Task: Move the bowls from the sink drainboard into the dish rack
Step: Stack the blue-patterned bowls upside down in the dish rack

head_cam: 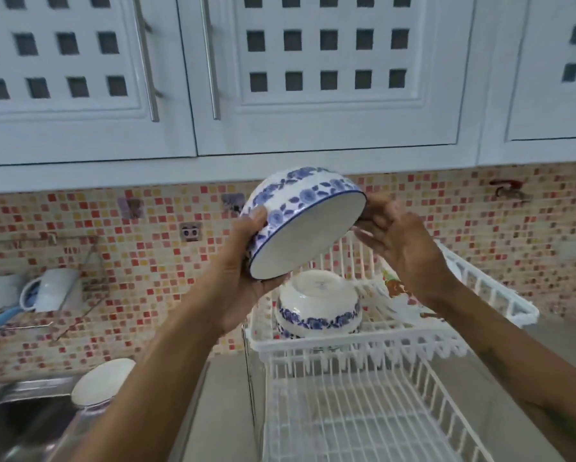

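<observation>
A white bowl with blue flowers hangs tilted in the air, its open side facing down and toward me. My left hand grips its lower left rim. My right hand touches the right rim with fingers spread. Below it, an upside-down blue-flowered bowl rests on another one in the upper tier of the white dish rack. One more upside-down white bowl sits on the steel sink drainboard at the lower left.
The rack's lower wire tier holds nothing visible. A colourful plate stands at the back of the upper tier. White cupboards hang just above the held bowl. A mug hangs on the tiled wall at left.
</observation>
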The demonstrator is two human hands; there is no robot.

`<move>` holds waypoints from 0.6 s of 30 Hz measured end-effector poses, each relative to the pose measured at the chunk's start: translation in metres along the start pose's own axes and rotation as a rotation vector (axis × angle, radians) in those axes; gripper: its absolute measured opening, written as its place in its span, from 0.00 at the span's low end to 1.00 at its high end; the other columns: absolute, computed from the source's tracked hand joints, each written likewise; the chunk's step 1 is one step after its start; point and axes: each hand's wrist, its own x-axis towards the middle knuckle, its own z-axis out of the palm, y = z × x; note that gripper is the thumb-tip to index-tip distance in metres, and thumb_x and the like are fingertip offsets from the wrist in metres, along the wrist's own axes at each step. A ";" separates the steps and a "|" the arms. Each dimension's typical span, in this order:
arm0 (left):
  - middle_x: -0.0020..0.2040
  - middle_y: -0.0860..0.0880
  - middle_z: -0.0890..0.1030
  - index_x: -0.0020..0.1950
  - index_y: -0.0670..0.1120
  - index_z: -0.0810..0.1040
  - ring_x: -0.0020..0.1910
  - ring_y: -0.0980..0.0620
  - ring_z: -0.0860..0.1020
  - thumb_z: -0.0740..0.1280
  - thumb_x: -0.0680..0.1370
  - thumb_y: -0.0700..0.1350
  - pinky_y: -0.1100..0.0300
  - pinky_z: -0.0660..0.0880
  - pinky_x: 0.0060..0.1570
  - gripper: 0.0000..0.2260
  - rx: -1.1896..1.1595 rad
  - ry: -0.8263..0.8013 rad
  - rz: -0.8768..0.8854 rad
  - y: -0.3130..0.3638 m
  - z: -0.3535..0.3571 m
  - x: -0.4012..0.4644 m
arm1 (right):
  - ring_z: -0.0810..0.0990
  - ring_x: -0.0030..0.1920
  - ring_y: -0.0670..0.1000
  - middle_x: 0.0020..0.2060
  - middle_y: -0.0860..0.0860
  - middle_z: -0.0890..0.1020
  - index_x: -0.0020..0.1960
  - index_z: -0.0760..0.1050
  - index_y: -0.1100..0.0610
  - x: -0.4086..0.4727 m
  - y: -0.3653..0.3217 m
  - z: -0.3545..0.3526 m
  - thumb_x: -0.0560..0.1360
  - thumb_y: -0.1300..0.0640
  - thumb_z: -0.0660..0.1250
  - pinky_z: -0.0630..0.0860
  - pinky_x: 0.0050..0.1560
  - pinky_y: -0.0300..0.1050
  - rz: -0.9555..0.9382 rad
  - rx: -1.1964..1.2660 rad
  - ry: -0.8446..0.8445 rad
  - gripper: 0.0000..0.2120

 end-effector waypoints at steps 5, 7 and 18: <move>0.49 0.62 0.86 0.58 0.58 0.75 0.50 0.62 0.84 0.75 0.73 0.48 0.71 0.79 0.43 0.17 0.461 0.116 0.176 -0.015 0.027 0.008 | 0.76 0.63 0.54 0.61 0.55 0.78 0.58 0.72 0.54 0.025 0.017 -0.023 0.77 0.34 0.40 0.67 0.71 0.52 0.368 -0.071 0.048 0.32; 0.55 0.59 0.83 0.64 0.55 0.70 0.52 0.62 0.83 0.80 0.68 0.50 0.67 0.80 0.46 0.29 0.589 0.160 0.185 -0.029 0.028 0.011 | 0.79 0.58 0.54 0.56 0.56 0.81 0.54 0.76 0.55 0.028 0.023 -0.020 0.77 0.34 0.43 0.73 0.64 0.49 0.472 -0.049 0.022 0.32; 0.60 0.52 0.79 0.65 0.52 0.70 0.59 0.54 0.80 0.85 0.56 0.54 0.53 0.81 0.57 0.41 0.832 0.218 0.074 -0.080 0.011 0.033 | 0.83 0.51 0.60 0.49 0.57 0.85 0.53 0.79 0.54 0.032 0.079 -0.009 0.67 0.41 0.64 0.76 0.60 0.62 0.597 -0.117 0.089 0.22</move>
